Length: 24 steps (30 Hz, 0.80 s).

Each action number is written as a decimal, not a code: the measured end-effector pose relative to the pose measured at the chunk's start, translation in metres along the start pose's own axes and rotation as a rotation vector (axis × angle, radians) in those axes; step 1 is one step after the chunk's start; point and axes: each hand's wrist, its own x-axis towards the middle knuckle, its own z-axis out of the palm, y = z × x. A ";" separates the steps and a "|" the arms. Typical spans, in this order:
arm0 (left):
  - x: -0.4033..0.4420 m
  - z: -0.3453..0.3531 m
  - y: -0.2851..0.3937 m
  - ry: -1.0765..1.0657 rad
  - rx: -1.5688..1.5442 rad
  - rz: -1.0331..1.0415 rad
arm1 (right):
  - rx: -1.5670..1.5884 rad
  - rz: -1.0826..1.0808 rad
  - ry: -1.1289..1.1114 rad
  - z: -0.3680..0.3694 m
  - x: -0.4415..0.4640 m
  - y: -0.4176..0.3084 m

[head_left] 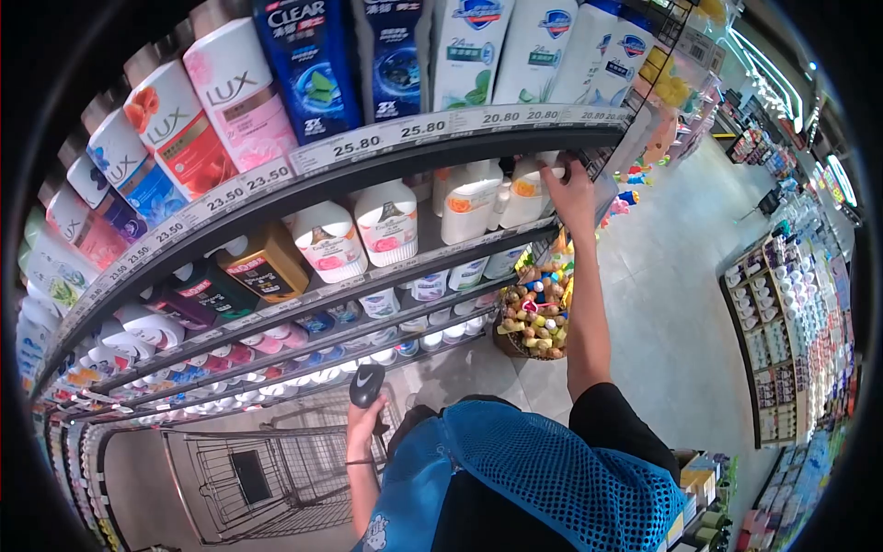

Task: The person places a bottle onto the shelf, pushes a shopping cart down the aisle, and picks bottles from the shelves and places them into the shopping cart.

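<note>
Across the upper left and centre of the frame, a curved shelving unit (414, 154) carries rows of bottles, with a price strip (340, 150) along the edge of its upper tier. A second display shelf (782, 340) stands at right, across the pale floor (644, 304). At lower left, a wire shopping cart (313, 431) stands beside the shelving unit; at lower centre, a blue mesh garment (552, 460) covers part of the person's torso. A round basket (509, 346) of small, colourful items sits near the end of the shelving unit.

Upper tier, left to right: LUX bottles (239, 97), dark blue CLEAR bottles (308, 78) and white bottles with blue shield marks (474, 55). Tier below: a gold bottle (269, 267), two white bottles with pink flowers (386, 225) and, farther right, a white bottle with an orange flower (471, 204).

The right hand (572, 198), upper right of centre, reaches to a similar flowered bottle (527, 196) standing on the tier, its bent fingers at the bottle's upper part; whether they are closed around it cannot be told. The left hand (365, 425), below centre, is closed around a rounded black object (367, 385) bearing a pale swoosh-shaped mark. Smallest, a thin dark wristband (360, 462) encircles the left wrist.
</note>
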 end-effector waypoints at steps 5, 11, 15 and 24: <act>-0.026 0.027 -0.011 0.039 -0.068 -0.091 | 0.163 -0.002 -0.114 0.017 0.028 0.033; -0.031 0.075 -0.009 0.018 0.061 -0.031 | 0.279 -0.056 -0.439 -0.004 0.032 0.034; -0.049 0.108 -0.001 0.049 0.035 0.011 | 0.415 -0.091 -0.313 -0.013 0.011 0.024; -0.123 0.162 0.014 0.069 0.281 0.046 | 0.783 -0.041 -0.114 -0.038 0.001 0.027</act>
